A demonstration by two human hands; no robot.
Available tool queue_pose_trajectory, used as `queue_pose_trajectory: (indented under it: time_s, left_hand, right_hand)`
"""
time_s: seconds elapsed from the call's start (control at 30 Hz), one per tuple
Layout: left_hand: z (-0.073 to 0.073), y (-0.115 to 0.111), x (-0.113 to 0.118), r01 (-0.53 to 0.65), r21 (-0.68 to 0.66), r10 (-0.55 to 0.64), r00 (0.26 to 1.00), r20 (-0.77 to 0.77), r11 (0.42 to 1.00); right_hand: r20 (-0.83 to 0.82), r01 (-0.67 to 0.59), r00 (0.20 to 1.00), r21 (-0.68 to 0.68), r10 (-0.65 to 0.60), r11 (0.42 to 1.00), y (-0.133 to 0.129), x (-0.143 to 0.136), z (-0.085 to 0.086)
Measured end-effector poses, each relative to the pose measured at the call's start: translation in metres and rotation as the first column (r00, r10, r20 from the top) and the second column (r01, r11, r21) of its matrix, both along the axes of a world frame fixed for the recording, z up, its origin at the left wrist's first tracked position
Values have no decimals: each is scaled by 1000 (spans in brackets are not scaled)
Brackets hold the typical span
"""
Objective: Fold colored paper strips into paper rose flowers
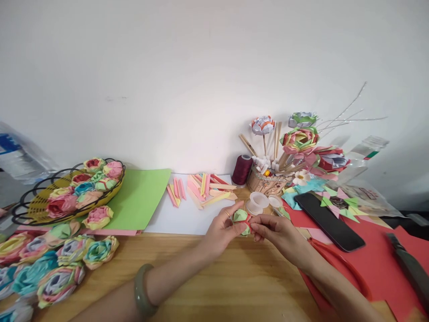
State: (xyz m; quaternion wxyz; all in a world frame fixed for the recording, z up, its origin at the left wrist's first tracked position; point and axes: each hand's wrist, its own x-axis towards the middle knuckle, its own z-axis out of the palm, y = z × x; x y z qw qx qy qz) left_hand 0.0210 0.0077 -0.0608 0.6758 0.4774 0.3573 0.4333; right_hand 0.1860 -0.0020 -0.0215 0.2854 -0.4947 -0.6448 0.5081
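A small folded-paper flower (pixel 240 216) in light green with red edges is held up over the front of the white sheet. My left hand (pixel 219 231) grips it between thumb and fingers from the left. At its right edge, the thumb and forefinger of my right hand (pixel 279 230) are pinched together on the red part; the fingertips hide what lies between them. Just behind the hands stands a white spool (pixel 257 202). Folded paper strips (pixel 204 188) in pink, yellow and peach lie on the white paper (pixel 161 221).
Left: a yellow basket (pixel 35 208) of paper flowers, more flowers (pixel 67 286), green paper (pixel 144 192). Back right: maroon thread (pixel 241 171), a decorated pot (pixel 268 183) with flowers and sticks. Right: a black phone (pixel 330 222), red-handled scissors (pixel 348 264), red paper (pixel 378 259).
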Motion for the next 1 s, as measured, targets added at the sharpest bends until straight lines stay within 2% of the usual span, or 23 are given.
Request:
queue_pose_trajectory:
  time_s: [0.47,0.63,0.87,1.0]
  left_hand:
    - [5,-1,-1,40,5,-40,999,-3,999]
    - [4,-1,-1,42,15,-42,999,-10,999]
    - [2,0,0,24,-3,-24,1000,-9,1000]
    - [1,0,0,32,21,-32,999,-6,999]
  right_hand:
    - [58,74,996,-22,-72,997,0,-2,-1]
    - [37,74,997,2,-74,997,1,-2,-6]
    - [72,6,997,102,-13,995,0,1,-7]
    - [80,51,995,61,-56,997,0,-2,-6]
